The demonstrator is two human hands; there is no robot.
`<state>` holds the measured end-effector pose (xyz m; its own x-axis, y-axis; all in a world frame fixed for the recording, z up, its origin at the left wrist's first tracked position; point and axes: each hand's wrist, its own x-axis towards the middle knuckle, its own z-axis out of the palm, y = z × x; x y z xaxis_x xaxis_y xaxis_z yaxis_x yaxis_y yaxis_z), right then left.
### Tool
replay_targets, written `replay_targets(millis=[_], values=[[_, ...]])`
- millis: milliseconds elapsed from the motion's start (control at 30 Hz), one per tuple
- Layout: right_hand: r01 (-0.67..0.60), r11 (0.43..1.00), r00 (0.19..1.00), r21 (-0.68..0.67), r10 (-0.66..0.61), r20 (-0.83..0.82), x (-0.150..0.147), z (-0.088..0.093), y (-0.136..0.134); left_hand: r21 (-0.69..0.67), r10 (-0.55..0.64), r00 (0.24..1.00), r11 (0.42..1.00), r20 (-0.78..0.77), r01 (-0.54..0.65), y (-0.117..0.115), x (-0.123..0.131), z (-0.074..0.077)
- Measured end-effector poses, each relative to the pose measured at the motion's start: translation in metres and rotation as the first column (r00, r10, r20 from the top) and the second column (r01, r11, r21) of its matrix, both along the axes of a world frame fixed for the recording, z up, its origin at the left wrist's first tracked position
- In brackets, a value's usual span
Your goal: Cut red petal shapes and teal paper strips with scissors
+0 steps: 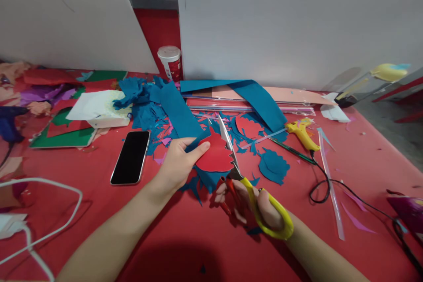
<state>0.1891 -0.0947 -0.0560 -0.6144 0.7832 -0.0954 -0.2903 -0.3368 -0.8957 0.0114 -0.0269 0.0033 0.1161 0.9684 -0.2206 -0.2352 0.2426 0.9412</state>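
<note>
Red counter point(172, 238) w/ blue scraps point(143, 119); L grip point(176, 161) clamped on red paper point(214, 154) above it, R grip point(243, 190) round scissors point(250, 191), blades apart. Right edge notched, bottom prob. left to do; scalloped blue piece point(273, 166) looks done.

The scissors point(248, 188) have smooth metal blades point(226, 136) and glossy yellow plastic handles point(287, 225). The red cutout point(214, 155) is smooth paper. The phone screen point(130, 157) is glossy.

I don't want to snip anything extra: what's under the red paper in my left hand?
Blue paper shows past the lower edge of the red paper, which your left hand holds. Whatever lies beneath its middle is covered.
</note>
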Motion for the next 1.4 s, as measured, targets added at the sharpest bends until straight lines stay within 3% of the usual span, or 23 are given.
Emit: replay_targets(millis=[233,433,1033,1400], values=[[0.054,0.991,0.997,-0.126,-0.046,0.061,-0.004,0.007,-0.002,-0.047,0.061,0.989,0.997,0.138,-0.055,-0.005,0.010,-0.006],[0.109,0.982,0.992,-0.154,-0.097,0.082,-0.007,0.009,-0.004,-0.084,0.105,0.973,0.992,0.207,-0.089,-0.008,0.016,-0.008],[0.163,0.978,0.986,-0.132,-0.156,0.062,-0.015,0.004,-0.011,-0.125,0.143,0.961,0.985,0.236,-0.116,-0.010,0.020,-0.010],[0.134,0.989,0.991,-0.061,-0.132,0.034,-0.020,0.007,-0.009,-0.065,0.121,0.977,0.992,0.176,-0.111,-0.007,0.016,-0.014]])
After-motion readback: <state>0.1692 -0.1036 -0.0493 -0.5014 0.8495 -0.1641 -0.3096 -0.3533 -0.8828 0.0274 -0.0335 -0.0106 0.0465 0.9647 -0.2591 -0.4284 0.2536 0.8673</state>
